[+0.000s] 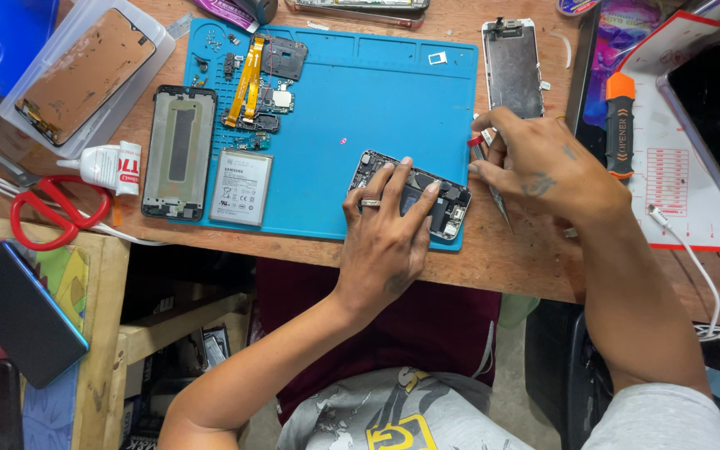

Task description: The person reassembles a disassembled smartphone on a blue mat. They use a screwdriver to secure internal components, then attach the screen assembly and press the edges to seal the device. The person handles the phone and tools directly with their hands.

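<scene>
My left hand (389, 229), a ring on one finger, presses flat on an opened phone body (452, 204) that lies at the front right corner of a blue work mat (360, 108). My right hand (535, 167) hovers just right of that phone and pinches a thin tool with a red grip (478, 147); its metal shaft (502, 212) points down toward the table's front edge. A detached phone screen (512, 67) lies just beyond my right hand.
On the mat's left lie a phone frame (179, 152), a battery (242, 186), a yellow flex cable (246, 81) and small boards. Red scissors (56, 218), a glue tube (106, 165) and a tray holding a screen (85, 71) sit left. An orange-black opener tool (620, 125) lies right.
</scene>
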Demonstrator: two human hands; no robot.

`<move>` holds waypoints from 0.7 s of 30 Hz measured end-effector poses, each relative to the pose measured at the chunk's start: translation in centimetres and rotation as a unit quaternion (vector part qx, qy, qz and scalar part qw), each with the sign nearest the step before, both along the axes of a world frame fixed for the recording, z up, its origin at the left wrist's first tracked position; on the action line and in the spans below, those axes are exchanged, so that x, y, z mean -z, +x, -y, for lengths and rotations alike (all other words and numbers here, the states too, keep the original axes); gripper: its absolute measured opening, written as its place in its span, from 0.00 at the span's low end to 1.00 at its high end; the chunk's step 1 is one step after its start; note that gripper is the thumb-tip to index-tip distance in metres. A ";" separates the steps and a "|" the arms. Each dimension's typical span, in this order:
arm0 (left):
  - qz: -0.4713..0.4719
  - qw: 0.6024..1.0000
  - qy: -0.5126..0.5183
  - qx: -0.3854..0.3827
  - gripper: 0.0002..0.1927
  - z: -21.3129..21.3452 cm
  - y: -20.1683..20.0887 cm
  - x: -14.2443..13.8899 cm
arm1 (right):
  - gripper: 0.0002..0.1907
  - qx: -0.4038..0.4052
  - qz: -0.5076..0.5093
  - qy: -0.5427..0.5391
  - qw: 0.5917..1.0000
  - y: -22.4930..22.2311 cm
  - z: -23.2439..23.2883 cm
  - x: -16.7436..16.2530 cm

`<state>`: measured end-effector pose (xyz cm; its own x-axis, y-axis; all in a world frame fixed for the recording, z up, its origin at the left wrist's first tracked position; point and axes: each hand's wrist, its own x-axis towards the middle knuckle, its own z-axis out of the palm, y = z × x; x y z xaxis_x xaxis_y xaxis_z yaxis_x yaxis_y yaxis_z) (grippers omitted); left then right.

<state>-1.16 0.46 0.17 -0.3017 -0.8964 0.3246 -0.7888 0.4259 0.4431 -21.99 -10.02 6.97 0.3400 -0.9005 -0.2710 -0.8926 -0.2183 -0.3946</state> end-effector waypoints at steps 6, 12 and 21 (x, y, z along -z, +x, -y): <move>-0.030 0.999 0.005 0.011 0.22 0.1 0.1 -0.1 | 0.21 -0.028 0.086 -0.062 0.994 -0.7 0.1 0.6; -0.044 0.999 0.009 -0.003 0.21 0.0 0.0 -0.1 | 0.21 -0.027 0.075 -0.058 0.995 -0.6 0.1 0.7; -0.015 1.000 0.011 0.003 0.22 0.0 -0.2 -0.1 | 0.20 -0.023 0.057 -0.037 0.997 -0.3 -0.2 0.5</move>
<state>-1.36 0.45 0.27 -0.2973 -0.9016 0.3142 -0.7732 0.4204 0.4748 -22.27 -9.85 6.48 0.4055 -0.8998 -0.1610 -0.8316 -0.2900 -0.4736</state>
